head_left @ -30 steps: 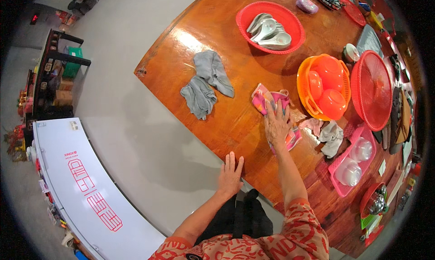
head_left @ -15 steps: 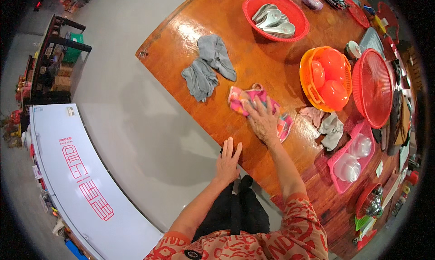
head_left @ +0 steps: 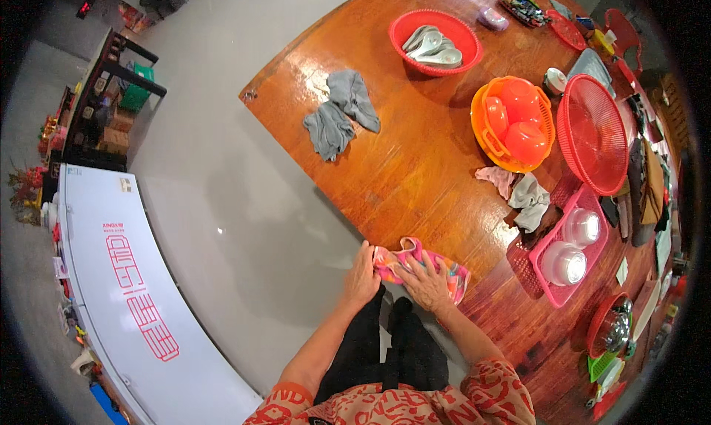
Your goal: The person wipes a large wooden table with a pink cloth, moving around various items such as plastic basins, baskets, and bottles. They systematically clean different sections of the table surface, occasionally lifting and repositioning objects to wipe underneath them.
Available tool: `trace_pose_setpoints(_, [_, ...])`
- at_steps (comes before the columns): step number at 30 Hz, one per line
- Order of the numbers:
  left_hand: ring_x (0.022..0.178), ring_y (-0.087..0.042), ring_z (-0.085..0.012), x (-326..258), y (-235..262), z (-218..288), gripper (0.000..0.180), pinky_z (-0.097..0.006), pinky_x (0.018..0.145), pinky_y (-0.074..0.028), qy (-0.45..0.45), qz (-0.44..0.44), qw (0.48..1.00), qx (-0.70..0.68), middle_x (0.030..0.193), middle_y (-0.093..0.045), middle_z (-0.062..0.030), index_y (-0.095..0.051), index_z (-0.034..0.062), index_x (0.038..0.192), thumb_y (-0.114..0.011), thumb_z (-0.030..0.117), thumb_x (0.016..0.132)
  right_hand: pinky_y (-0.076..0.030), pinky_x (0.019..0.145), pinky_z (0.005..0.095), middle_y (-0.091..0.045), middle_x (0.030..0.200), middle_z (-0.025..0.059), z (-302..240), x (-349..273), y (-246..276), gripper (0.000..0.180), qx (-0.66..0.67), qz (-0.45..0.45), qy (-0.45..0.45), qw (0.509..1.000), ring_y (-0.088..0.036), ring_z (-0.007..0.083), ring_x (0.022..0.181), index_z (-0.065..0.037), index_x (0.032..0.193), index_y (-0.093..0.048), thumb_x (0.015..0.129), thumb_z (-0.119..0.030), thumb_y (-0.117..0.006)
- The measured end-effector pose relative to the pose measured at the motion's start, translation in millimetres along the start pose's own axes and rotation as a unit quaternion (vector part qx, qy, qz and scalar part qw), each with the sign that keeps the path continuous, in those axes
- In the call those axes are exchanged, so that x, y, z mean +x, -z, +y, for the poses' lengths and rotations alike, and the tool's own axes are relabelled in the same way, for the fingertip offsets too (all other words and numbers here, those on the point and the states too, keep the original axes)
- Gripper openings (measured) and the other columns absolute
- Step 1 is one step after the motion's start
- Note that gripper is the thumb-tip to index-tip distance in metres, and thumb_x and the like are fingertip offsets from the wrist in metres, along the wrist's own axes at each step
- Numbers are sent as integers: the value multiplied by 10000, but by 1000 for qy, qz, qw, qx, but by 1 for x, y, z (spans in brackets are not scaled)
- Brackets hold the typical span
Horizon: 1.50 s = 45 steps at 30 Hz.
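A pink multicoloured cloth (head_left: 444,266) lies at the near edge of the brown wooden table (head_left: 415,166). My right hand (head_left: 424,282) presses flat on top of the cloth, fingers spread. My left hand (head_left: 362,275) rests at the table's edge, touching the cloth's left end. Both forearms come up from the lower edge, in red patterned sleeves. A grey rag (head_left: 341,114) lies bunched near the table's far left corner.
A red basin (head_left: 435,41) with pale spoons stands at the back. An orange basket (head_left: 512,121) holds orange bowls, beside a red mesh cover (head_left: 592,132). Crumpled cloths (head_left: 522,195) and a pink tray (head_left: 570,247) with lidded bowls sit right. A white chest freezer (head_left: 133,292) stands left.
My right hand has dragged the pink cloth across the table toward me to the near edge. My left hand has moved up to meet the cloth there.
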<state>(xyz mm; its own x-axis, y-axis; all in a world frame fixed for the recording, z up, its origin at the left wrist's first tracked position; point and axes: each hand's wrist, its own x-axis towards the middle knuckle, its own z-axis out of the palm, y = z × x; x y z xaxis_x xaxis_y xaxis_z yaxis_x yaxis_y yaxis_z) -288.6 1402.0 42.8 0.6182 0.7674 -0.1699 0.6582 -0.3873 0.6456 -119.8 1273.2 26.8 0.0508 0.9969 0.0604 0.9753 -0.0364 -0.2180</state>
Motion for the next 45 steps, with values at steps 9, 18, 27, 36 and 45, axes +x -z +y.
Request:
trace_pose_setpoints(9, [1215,-469,-431,52,36,-18,684,-474,1026,-394,-58,-14,998,-25,1328,-486,-233,-357,-2,1398,-672,37,793,-289,1014,526,-446,1456,-47,-4,86,-13,474,26,22,-19,999,-384,249,1340,-406,1351,-519,884,-377,-597])
trace_pose_setpoints(18, [1310,-363,-461,141,112,-43,789,-476,1058,-381,-56,-48,993,96,1450,-285,-259,-358,88,1423,-704,-21,722,-323,986,529,-417,1494,-46,31,168,-4,476,34,-26,-97,994,-386,243,1320,-421,1409,-445,940,-378,-513])
trace_pose_setpoints(27, [1402,-209,-487,265,153,-35,1154,-534,1069,-385,-187,-44,940,283,1550,-85,-259,-251,263,1527,-857,54,568,-309,967,506,-469,1423,-2,84,213,10,504,9,99,-273,957,-400,262,1269,-375,1407,-474,915,-318,-569])
trace_pose_setpoints(36, [1356,-244,-492,361,159,-30,1100,-561,941,-474,-130,-192,918,320,1567,5,-218,-358,320,1433,-942,213,507,-266,985,473,-471,1378,-15,9,136,14,541,-30,64,-271,960,-385,245,1245,-388,1366,-511,845,-337,-646])
trace_pose_setpoints(45, [1052,-476,-447,365,112,-23,501,-513,833,-472,-209,-170,951,153,1179,-391,-206,-517,84,1129,-795,105,712,-267,988,499,-478,1361,28,63,142,14,511,-55,128,-479,867,-382,293,1243,-336,1316,-571,817,-290,-668])
